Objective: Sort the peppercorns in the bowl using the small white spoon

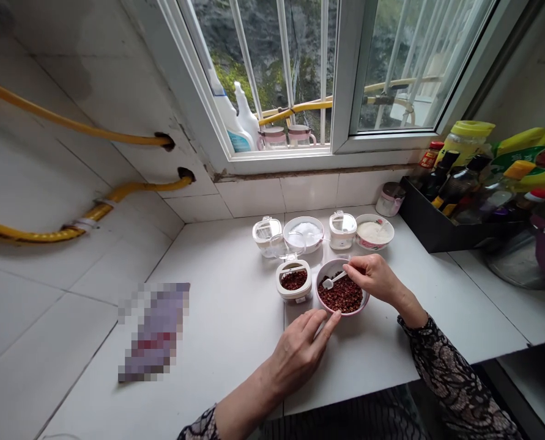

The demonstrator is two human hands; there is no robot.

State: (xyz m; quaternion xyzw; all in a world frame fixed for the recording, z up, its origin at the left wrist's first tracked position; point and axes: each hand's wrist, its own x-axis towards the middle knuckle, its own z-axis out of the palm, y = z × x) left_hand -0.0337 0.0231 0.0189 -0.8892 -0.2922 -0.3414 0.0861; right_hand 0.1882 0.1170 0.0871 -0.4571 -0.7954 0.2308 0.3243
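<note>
My right hand (374,278) pinches the handle of a small white spoon (329,283), whose scoop rests on reddish-brown peppercorns (341,298) in a round bowl (366,302). With fingers stretched out, my left hand (302,345) touches the near rim of that bowl. Just left of it stands a seasoning jar (294,292), its clear lid raised, with the same peppercorns inside. Behind are two more white-rimmed jars, one on the left (267,231) and one on the right (342,230). Beside them sit a bowl of white grains (305,233) and a flowered bowl of pale powder (375,232).
A blurred-out purplish packet (155,333) lies on the white counter (226,330) at left. On the right, a black box (430,226) holds several bottles, with a glass jar (390,199) beside it. Spray bottles (242,119) stand on the sill; yellow pipes (139,186) run along the wall.
</note>
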